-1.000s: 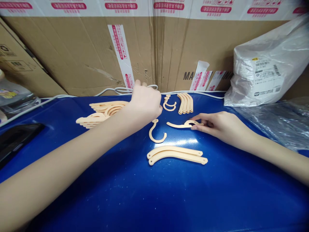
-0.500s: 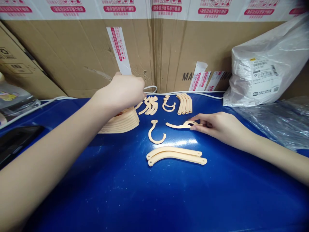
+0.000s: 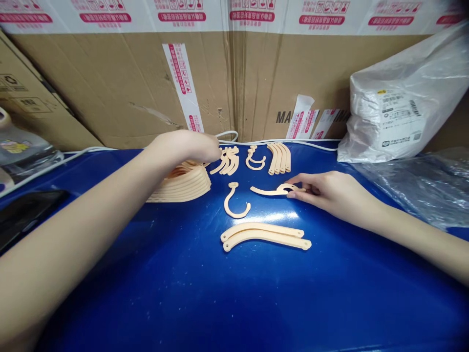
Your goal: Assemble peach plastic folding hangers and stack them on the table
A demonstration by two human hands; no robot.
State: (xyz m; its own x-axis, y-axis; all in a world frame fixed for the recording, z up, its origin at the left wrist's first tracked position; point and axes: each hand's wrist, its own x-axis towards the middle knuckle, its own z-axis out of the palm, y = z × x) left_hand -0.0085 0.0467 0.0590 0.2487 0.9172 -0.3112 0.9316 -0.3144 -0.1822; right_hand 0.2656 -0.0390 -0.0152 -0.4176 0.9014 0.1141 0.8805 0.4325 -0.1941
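Note:
My right hand is closed in a pinch on a cream curved hanger piece, a slim arm with a looped end, low over the blue table. My left hand reaches over the back of a stack of cream curved hanger pieces, beside a group of short curved pieces. Its fingers are hidden behind the hand, so I cannot see what they touch. Between my hands lies a cream hanger hook. Nearer to me, two long hanger arms lie side by side.
Toward the back lie more hooks and several hanger arms in a row. A white cable runs along the cardboard boxes. A white plastic parcel stands at right, a dark phone-like object at left.
My left hand has moved down, toward the short curved pieces behind the stack. The right hand stays on its piece with little movement. The view has shifted slightly.

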